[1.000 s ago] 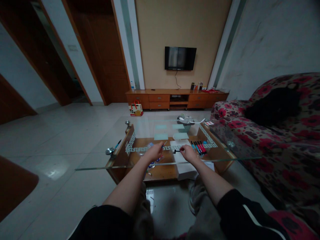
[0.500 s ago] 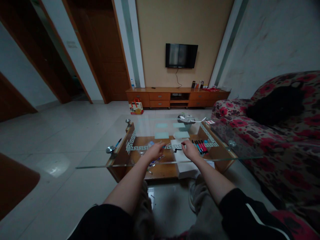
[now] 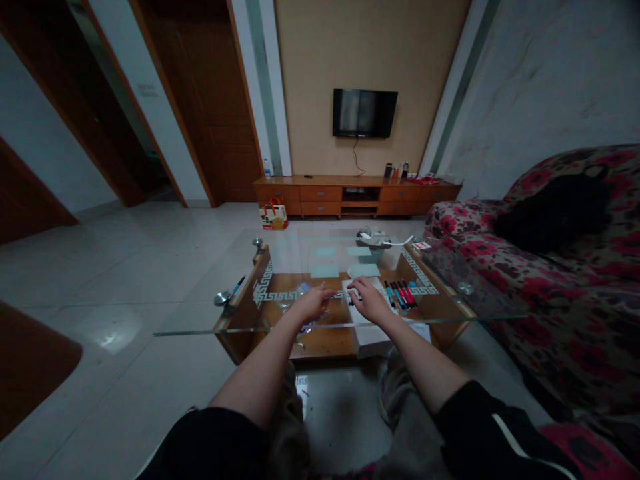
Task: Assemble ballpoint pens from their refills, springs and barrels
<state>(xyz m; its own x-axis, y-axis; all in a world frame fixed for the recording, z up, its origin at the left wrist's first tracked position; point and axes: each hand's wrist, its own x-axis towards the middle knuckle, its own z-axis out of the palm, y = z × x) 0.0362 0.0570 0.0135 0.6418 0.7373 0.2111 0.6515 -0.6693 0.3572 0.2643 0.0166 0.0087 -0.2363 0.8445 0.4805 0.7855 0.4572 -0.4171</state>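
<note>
Above the glass table [image 3: 193,313], my left hand [image 3: 314,303] is closed around a thin pen [image 3: 336,295] that points right, its bluish part mostly covered by the fingers. My right hand [image 3: 369,300] is at the pen's right end, fingers bent and thumb and fingertips close together; whatever they pinch is too small to make out. Small black pieces [image 3: 351,303] lie just under the right hand, partly hidden by it. To the right of that hand, several black, blue and red pens [image 3: 400,295] lie side by side.
A single blue pen [image 3: 237,287] lies near the table's left metal support [image 3: 221,299]. Clear plastic wrapping [image 3: 305,325] shows around my left hand. A white box [image 3: 370,341] is below the glass. A basket [image 3: 373,250] stands at the far side, and a flowered sofa [image 3: 480,267] is at right.
My right hand has moved left, from over the black pieces to the end of the pen in my left hand. The left hand has barely moved.
</note>
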